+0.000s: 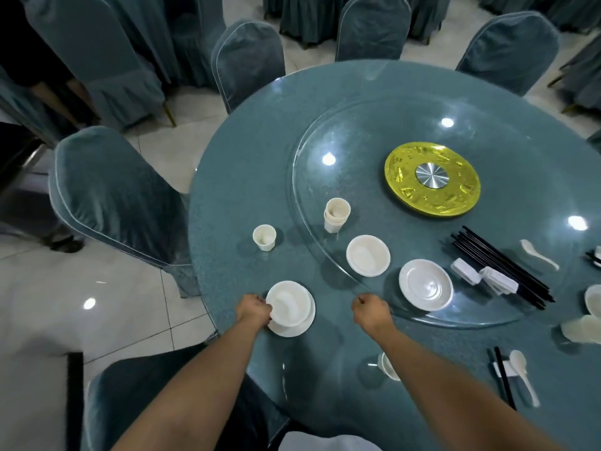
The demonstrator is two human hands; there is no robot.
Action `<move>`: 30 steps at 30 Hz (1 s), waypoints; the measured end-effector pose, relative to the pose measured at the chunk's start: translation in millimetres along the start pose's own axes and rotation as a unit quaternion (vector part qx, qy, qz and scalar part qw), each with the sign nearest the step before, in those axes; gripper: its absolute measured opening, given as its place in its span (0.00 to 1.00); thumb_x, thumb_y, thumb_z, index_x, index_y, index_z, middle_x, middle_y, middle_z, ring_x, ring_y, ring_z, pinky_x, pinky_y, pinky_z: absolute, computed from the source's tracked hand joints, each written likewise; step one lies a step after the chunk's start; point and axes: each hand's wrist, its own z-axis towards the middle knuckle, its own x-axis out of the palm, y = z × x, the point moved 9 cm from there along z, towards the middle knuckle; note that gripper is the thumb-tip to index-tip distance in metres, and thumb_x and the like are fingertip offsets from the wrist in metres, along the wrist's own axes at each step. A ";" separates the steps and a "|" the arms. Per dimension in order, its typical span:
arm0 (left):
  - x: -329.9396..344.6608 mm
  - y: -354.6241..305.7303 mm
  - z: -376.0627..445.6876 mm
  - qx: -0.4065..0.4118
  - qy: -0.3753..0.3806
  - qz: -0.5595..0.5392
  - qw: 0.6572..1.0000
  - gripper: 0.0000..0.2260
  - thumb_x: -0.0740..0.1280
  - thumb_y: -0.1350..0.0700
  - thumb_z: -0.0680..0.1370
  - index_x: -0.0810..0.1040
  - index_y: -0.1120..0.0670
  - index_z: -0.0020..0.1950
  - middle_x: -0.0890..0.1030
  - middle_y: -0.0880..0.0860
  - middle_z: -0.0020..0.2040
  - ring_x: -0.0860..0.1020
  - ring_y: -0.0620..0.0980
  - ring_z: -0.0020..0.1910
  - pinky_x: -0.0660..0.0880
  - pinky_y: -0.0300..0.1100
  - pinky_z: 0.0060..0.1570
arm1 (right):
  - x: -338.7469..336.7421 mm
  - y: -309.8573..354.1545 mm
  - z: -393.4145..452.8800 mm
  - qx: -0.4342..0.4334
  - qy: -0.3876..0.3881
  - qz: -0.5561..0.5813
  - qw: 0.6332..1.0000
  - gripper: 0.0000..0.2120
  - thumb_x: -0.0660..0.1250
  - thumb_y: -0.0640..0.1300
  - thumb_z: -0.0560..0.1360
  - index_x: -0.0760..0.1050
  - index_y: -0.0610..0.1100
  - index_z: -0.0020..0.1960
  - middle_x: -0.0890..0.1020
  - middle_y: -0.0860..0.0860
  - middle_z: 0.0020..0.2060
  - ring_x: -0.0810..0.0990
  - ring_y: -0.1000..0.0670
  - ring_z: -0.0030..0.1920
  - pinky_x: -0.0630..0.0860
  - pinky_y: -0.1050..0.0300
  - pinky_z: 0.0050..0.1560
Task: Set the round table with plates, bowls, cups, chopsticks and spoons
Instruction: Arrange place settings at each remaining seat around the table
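My left hand (pixel 255 310) grips the near-left rim of a white bowl (pixel 289 304), which sits on a white plate (pixel 294 332) near the table's left edge. My right hand (pixel 370 309) is curled on the near rim of the glass turntable (pixel 312 177). On the turntable stand a stack of cups (pixel 336 214), a bowl (pixel 368 255), a plate (pixel 425 284), a bundle of black chopsticks (pixel 500 265), white chopstick rests (pixel 465 271) and a spoon (pixel 538 253). A single cup (pixel 264 237) stands on the round table (pixel 234 196) beyond the bowl.
A laid place at the near right has chopsticks (pixel 504 377), a spoon (pixel 524 374) and a cup (pixel 388 366) half hidden by my right arm. More white bowls (pixel 585 330) sit at the right edge. A gold hub (pixel 432 179) marks the turntable's centre. Covered chairs (pixel 110 196) ring the table.
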 end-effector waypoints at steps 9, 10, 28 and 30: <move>6.3 7.8 -1.3 0.010 0.023 0.084 0.996 0.13 0.70 0.60 0.75 0.79 0.67 0.56 0.82 0.65 0.53 0.81 0.61 0.54 0.78 0.51 0.56 | -4.7 -13.1 -4.8 0.005 -0.015 -0.012 1.000 0.11 0.59 0.43 0.74 0.75 0.35 0.43 0.83 0.40 0.39 0.80 0.40 0.42 0.79 0.51 0.42; 1.6 3.7 -4.5 0.019 0.011 0.122 0.992 0.14 0.69 0.58 0.76 0.80 0.65 0.57 0.82 0.64 0.55 0.80 0.61 0.56 0.77 0.49 0.57 | -6.4 -12.5 -4.7 0.004 -0.017 -0.019 1.000 0.11 0.60 0.44 0.74 0.74 0.37 0.43 0.82 0.41 0.39 0.80 0.40 0.42 0.77 0.53 0.41; 99.4 -77.5 -62.7 0.198 0.094 0.297 0.929 0.12 0.61 0.60 0.77 0.83 0.61 0.53 0.84 0.61 0.52 0.80 0.60 0.55 0.76 0.46 0.56 | -51.5 -68.7 -22.2 -0.009 -0.022 -0.096 0.995 0.14 0.55 0.42 0.80 0.76 0.35 0.53 0.80 0.37 0.55 0.78 0.38 0.56 0.73 0.52 0.54; 125.6 -71.7 -72.0 0.185 0.135 0.281 0.932 0.13 0.61 0.60 0.77 0.83 0.62 0.53 0.84 0.61 0.52 0.81 0.59 0.55 0.78 0.47 0.56 | -53.0 -87.8 -27.1 0.011 -0.017 -0.104 0.994 0.13 0.55 0.42 0.81 0.75 0.36 0.55 0.79 0.38 0.58 0.77 0.38 0.59 0.72 0.53 0.55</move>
